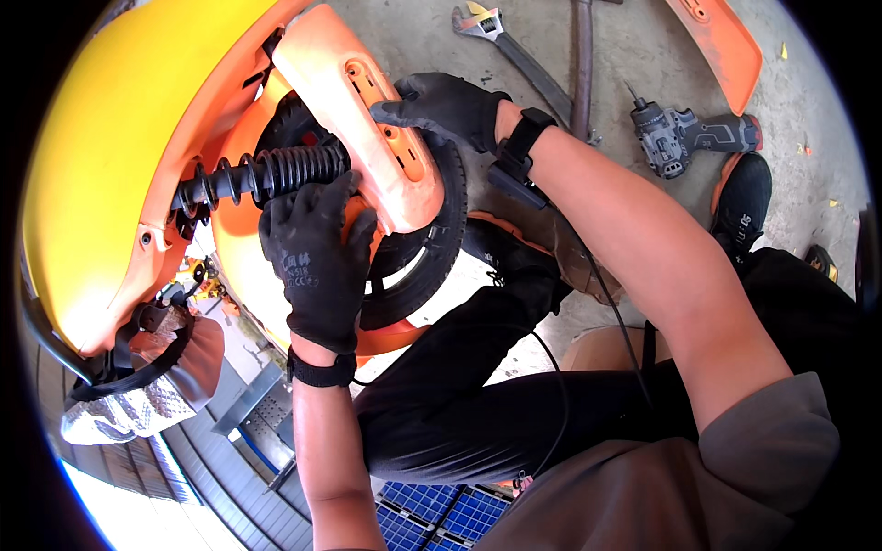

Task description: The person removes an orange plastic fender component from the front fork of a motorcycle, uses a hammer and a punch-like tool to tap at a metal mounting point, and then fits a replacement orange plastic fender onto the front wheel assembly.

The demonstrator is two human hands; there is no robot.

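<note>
An orange plastic cover [404, 196] with a long slotted recess lies over the side of a wheel with a black tyre [450, 188]. My right hand [446, 108], in a black glove, grips the cover's far right edge, thumb on its outer face. My left hand [317, 262], gloved in black too, is at the cover's near left edge, forefinger and thumb set apart against it. Some of its fingertips are hidden. Right beside the left hand, a black coil-spring shock absorber [299, 170] runs from the yellow and orange vehicle body [138, 138] toward the cover.
On the concrete floor lie an adjustable wrench [524, 60], a hammer-like tool with a brown handle [582, 69] and a cordless drill [684, 136]. Another orange panel [730, 64] rests beyond. A dark shoe [742, 197] is near the drill. Thin cables hang from my wrist straps.
</note>
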